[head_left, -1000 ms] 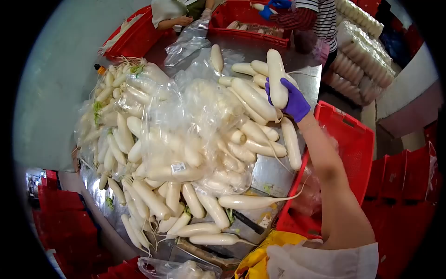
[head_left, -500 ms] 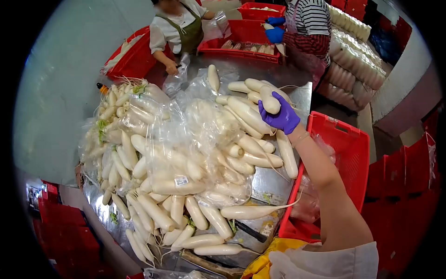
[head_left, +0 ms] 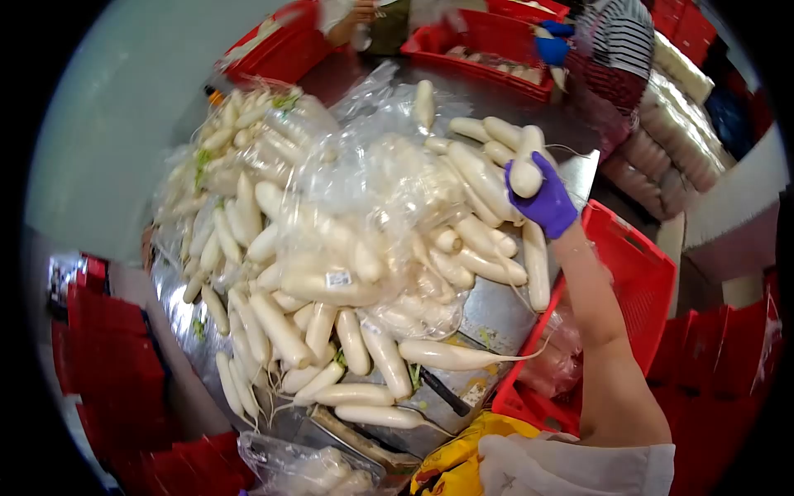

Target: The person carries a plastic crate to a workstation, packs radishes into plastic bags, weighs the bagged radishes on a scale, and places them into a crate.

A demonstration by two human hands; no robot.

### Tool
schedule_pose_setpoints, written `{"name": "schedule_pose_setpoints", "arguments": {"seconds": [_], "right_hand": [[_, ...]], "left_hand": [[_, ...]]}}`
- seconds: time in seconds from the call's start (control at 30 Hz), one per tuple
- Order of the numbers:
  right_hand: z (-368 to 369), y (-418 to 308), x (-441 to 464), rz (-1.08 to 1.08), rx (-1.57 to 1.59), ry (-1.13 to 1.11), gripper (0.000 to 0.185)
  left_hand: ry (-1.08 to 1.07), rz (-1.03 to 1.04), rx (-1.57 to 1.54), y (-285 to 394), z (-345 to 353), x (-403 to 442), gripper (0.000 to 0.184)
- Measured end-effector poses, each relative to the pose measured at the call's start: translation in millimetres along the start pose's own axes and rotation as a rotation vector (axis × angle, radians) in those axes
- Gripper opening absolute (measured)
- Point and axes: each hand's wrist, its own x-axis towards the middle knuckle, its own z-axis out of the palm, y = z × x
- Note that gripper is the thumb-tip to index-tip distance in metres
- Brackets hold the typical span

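My right hand (head_left: pixel 542 198), in a purple glove, is closed around a white radish (head_left: pixel 526 172) at the table's far right corner. More loose radishes (head_left: pixel 480 178) lie beside and under that hand. Across the middle of the metal table spreads a heap of radishes, partly covered by clear plastic bags (head_left: pixel 347 178); one carries a white label (head_left: pixel 338 279). A long-rooted radish (head_left: pixel 447 355) lies near a dark-handled tool (head_left: pixel 444 390), possibly a knife. At the bottom edge is a clear bag with radishes (head_left: pixel 318 473). My left hand is out of view.
A red crate (head_left: pixel 633 273) with plastic bags stands against the table's right side. Two co-workers are across the table, one with blue gloves (head_left: pixel 552 50). Red crates (head_left: pixel 475 41) line the far side, and bagged radishes (head_left: pixel 662 132) are stacked at far right.
The camera view has shifted, so the scene sits higher and further right. My right hand still holds the radish. The bag at the bottom shows more. One co-worker's hand has risen.
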Motion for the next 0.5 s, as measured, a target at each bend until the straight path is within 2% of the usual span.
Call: {"name": "schedule_pose_setpoints", "arguments": {"seconds": [0.03, 0.1, 0.2, 0.23, 0.27, 0.3, 0.47, 0.5], "right_hand": [[23, -15, -12, 0.225, 0.482, 0.052, 0.041], [38, 0, -16, 0.197, 0.443, 0.065, 0.049], [82, 7, -38, 0.155, 0.532, -0.018, 0.060], [104, 5, -49, 0.194, 0.558, -0.111, 0.061], [123, 8, -59, 0.211, 0.542, -0.177, 0.062], [142, 12, -68, 0.226, 0.528, -0.242, 0.064], [257, 38, -135, 0.361, 0.401, -0.478, 0.072], [277, 45, -148, 0.376, 0.329, -0.543, 0.074]], "left_hand": [[0.012, 0.012, 0.031, -2, -1, 0, 0.061], [0.029, 0.043, 0.094, -7, -5, -2, 0.062], [0.011, 0.100, 0.035, -2, 6, -8, 0.066], [0.052, 0.096, 0.068, -3, -1, -7, 0.069], [-0.107, 0.086, 0.014, -6, -23, -8, 0.068], [-0.300, 0.062, -0.297, -30, -71, 6, 0.063], [-0.101, 0.084, -0.154, -17, -65, -10, 0.061], [-0.177, 0.092, -0.194, -20, -72, -10, 0.062]]}}
